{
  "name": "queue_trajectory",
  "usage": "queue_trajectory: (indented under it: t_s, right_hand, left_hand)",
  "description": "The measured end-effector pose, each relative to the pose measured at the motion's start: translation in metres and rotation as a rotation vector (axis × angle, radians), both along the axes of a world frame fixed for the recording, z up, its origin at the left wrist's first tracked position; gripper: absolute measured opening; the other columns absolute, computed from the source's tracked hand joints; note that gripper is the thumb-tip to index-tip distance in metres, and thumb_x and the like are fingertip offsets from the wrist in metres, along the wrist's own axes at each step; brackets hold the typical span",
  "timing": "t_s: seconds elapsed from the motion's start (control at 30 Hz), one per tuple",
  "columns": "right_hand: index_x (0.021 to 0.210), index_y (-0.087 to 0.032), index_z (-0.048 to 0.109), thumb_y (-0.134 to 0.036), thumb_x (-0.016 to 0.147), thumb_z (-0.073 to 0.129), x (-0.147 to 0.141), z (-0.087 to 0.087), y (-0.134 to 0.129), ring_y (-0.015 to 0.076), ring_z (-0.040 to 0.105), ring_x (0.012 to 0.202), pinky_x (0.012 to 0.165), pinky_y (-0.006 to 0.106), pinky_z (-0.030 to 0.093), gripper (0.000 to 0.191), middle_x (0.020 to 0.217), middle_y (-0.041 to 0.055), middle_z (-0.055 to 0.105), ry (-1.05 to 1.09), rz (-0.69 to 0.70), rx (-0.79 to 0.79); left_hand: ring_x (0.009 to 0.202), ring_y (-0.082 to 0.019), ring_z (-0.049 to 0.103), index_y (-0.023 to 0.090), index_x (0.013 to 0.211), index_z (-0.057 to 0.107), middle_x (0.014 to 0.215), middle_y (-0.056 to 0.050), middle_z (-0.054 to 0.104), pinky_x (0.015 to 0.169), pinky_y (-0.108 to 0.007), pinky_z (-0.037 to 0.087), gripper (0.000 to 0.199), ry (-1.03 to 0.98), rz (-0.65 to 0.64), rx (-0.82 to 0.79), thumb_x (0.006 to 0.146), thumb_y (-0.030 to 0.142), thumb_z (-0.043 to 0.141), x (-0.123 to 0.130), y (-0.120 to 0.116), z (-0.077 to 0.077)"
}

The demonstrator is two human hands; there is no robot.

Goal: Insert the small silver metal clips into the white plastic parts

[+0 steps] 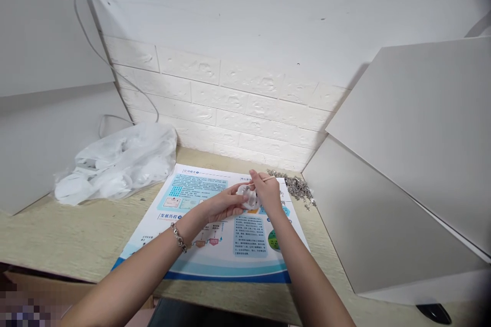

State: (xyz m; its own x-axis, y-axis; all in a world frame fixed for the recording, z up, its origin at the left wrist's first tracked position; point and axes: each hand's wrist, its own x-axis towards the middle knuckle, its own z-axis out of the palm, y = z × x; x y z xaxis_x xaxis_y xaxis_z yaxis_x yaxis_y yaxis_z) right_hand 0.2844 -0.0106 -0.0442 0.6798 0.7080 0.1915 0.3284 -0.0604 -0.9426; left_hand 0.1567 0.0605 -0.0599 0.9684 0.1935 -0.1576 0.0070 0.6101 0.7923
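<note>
My left hand [226,201] is closed on a small white round plastic part [251,199], gripping it by its left side above the printed sheet. Some small dark spots show in the part's hollow face. My right hand [269,195] pinches a thin pale stick-like tool [268,179] and meets the part from the right. The tool's working end is hidden by the fingers. Beneath both hands lies a blue and white printed sheet [207,260]. Just behind the right hand is a pile of small silvery metal pieces [297,189].
A clear plastic bag [126,163] of white parts sits at the left of the wooden table [57,237]. Grey boards [387,219] stand on both sides, with a white brick-patterned wall [230,97] behind. A cable [92,46] hangs at the left. A black object [434,312] lies at lower right.
</note>
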Motion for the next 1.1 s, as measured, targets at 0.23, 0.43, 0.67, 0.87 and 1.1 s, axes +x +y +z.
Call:
queue_trajectory:
  t_s: [0.23,0.43,0.67,0.87,1.1]
  right_hand:
    - [0.045,-0.019,0.044,-0.054,0.080,0.038,-0.006,0.001,0.014,0.0116,0.042,0.041,0.045,0.024,0.030,0.050,0.040,-0.0009,0.047,-0.178,-0.048,-0.064]
    - [0.048,-0.019,0.041,-0.054,0.082,0.036,-0.006,-0.003,0.010,0.0115,0.041,0.041,0.044,0.024,0.029,0.049,0.041,-0.0016,0.044,-0.213,-0.033,-0.060]
    - [0.050,-0.019,0.036,-0.053,0.083,0.034,-0.003,-0.007,0.009,0.0102,0.035,0.041,0.043,0.024,0.025,0.047,0.041,-0.0036,0.035,-0.298,0.013,-0.053]
    - [0.052,-0.019,0.038,-0.050,0.084,0.032,-0.002,-0.012,0.009,0.0095,0.034,0.043,0.045,0.023,0.023,0.046,0.043,-0.0041,0.034,-0.323,0.027,-0.014]
    - [0.050,-0.020,0.030,-0.050,0.085,0.031,-0.006,-0.012,0.009,0.0094,0.028,0.042,0.046,0.024,0.021,0.046,0.041,-0.0048,0.029,-0.427,0.083,0.006]
  left_hand:
    - [0.092,-0.015,0.061,0.016,0.124,0.044,0.103,-0.009,0.060,0.077,-0.019,0.049,0.048,-0.040,-0.020,0.043,0.079,0.018,0.060,-0.002,-0.001,0.002]
    - [0.092,-0.016,0.062,0.019,0.129,0.040,0.106,-0.008,0.059,0.084,-0.025,0.048,0.055,-0.090,-0.047,0.065,0.078,0.017,0.060,-0.001,-0.001,-0.003]
    - [0.090,-0.016,0.063,0.019,0.131,0.037,0.103,-0.008,0.061,0.081,-0.025,0.048,0.063,-0.021,-0.014,0.087,0.074,0.015,0.063,-0.001,-0.005,-0.001]
    - [0.093,-0.017,0.060,0.019,0.127,0.043,0.102,-0.006,0.062,0.092,-0.034,0.043,0.060,-0.071,-0.011,0.111,0.071,0.012,0.065,-0.001,-0.007,0.003]
    - [0.089,-0.018,0.059,0.018,0.120,0.050,0.094,-0.006,0.063,0.083,-0.031,0.047,0.055,-0.031,0.018,0.183,0.068,0.012,0.065,-0.003,-0.008,0.009]
